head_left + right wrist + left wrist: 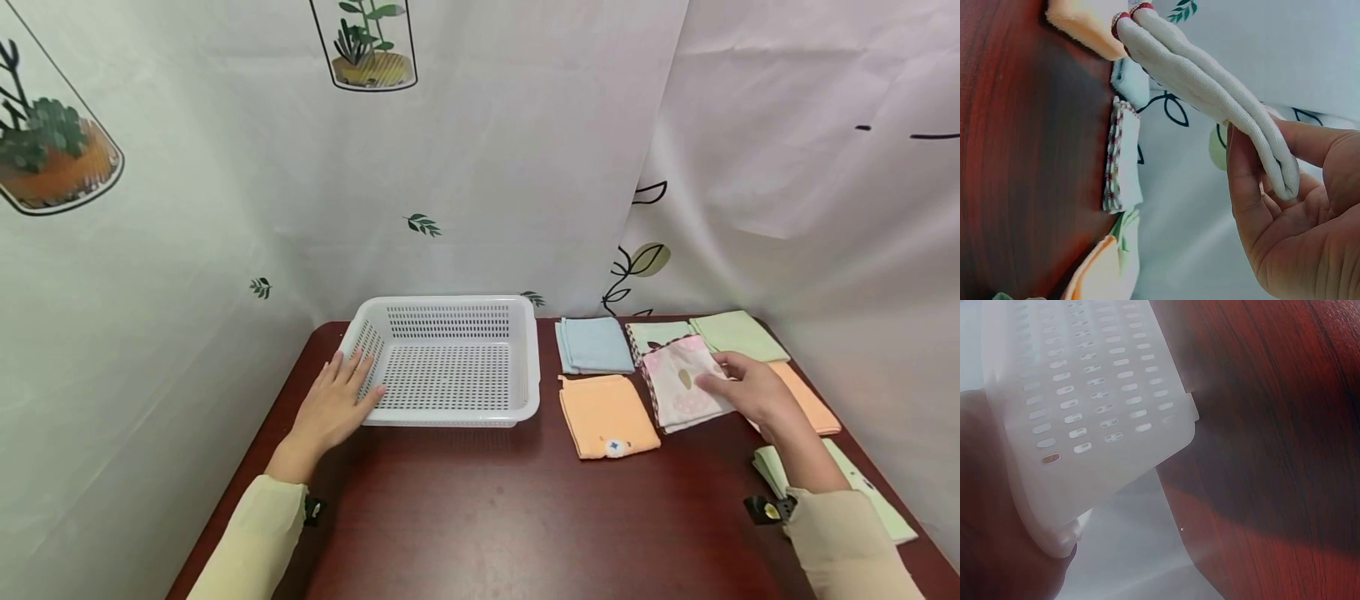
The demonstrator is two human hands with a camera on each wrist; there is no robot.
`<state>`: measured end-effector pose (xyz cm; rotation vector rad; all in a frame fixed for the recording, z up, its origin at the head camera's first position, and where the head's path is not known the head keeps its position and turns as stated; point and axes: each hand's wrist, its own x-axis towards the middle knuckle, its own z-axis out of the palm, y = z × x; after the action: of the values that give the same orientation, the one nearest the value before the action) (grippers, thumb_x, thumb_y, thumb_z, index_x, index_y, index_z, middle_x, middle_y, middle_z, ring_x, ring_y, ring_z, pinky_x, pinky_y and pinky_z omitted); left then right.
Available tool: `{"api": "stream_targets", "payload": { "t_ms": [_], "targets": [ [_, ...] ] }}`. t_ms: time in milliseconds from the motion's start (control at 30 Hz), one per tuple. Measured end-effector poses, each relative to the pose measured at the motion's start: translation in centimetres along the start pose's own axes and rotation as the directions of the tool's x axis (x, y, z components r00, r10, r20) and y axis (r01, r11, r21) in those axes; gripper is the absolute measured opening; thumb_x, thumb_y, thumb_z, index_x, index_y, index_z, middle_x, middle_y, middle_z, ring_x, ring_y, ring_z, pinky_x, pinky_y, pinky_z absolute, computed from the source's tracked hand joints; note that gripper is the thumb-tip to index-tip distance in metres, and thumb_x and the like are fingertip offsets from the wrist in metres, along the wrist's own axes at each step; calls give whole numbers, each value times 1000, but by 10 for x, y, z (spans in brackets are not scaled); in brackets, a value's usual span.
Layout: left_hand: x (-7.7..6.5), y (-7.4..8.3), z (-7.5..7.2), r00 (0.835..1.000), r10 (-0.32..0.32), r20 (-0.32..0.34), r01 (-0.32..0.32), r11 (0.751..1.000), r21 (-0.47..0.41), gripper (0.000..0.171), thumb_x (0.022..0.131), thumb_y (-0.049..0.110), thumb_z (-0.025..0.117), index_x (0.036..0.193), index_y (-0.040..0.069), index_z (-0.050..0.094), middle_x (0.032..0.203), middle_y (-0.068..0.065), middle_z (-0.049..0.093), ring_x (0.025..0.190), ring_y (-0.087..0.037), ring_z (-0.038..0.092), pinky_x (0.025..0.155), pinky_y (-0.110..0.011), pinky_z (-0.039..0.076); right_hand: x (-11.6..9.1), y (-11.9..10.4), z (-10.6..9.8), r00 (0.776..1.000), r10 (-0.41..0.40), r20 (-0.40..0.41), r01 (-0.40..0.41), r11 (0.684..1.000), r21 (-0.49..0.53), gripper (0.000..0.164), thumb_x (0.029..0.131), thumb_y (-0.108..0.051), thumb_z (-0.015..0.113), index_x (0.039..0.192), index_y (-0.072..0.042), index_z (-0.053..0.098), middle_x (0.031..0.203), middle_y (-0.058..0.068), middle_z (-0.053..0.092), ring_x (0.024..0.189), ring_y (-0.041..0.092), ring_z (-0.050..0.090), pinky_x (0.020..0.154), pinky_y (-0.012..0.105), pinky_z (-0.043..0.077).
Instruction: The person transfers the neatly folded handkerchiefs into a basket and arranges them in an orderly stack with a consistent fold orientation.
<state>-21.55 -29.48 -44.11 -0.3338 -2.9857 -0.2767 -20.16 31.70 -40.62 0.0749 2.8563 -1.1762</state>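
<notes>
Your right grip [750, 390] pinches the pink-printed cloth [682, 379] between thumb and fingers near its right side, and the right wrist view shows that cloth raised off the table [487, 508], its thick layers lying together. Hold that pinch across all the layers rather than just the top one, since the trimmed edges at the far end stick out unsupported and would probably droop or fan apart if you loosened. Carry it fairly level, and high enough not to drag the green cloth with the checked edge [658, 333] just behind it or the orange cloth [609, 417] just to its left. Your left grip [327, 404] lies with fingers outstretched over the left rim of the white basket [450, 417], holding nothing. Light, even pressure there should be enough to steady the basket; leaning hard on that one side could tip or slide it.
</notes>
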Motion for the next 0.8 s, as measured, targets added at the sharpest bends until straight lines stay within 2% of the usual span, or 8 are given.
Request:
{"api": "stream_targets", "payload": {
  "t_ms": [167,300,467,600,800],
  "targets": [
    [0,0,-1,1000,2,4,-2,1000,9,73,105,51,42,158,2,32,164,-23,25,152,-49,11,123,-60,11,0,-4,-1,999,-20,-27,20,1000,1,61,99,-33,65,138,10,48,133,42,48,113,51,52,78,37,47],
    [0,-1,0,1000,2,2,-2,1000,9,73,105,51,42,158,2,32,164,-23,24,152,-49,11,123,-61,12,-2,-8,-1,999,-29,-46,29,1000,7,58,99,-32,66,137,9,50,128,39,53,100,39,58,68,26,48],
    [0,1,1,1000,4,-6,-4,1000,9,73,104,52,42,157,2,33,164,-23,26,152,-49,13,122,-61,14,-3,-13,0,998,-34,-59,34,999,4,56,99,-31,67,135,8,52,122,34,57,88,26,57,63,24,48],
    [0,1,2,1000,2,-11,-2,1000,3,74,104,52,43,157,2,33,164,-23,27,152,-49,14,122,-62,14,-3,-18,0,996,-47,-70,48,999,20,52,98,-29,68,133,7,54,111,26,61,79,15,55,60,24,48],
    [0,0,2,1000,-5,2,5,1000,6,74,104,54,40,158,3,31,164,-22,25,152,-48,12,122,-61,13,-2,-24,1,994,-67,-91,71,996,45,49,97,-25,70,131,7,55,107,22,64,73,7,54,60,23,48]
  ]
}}
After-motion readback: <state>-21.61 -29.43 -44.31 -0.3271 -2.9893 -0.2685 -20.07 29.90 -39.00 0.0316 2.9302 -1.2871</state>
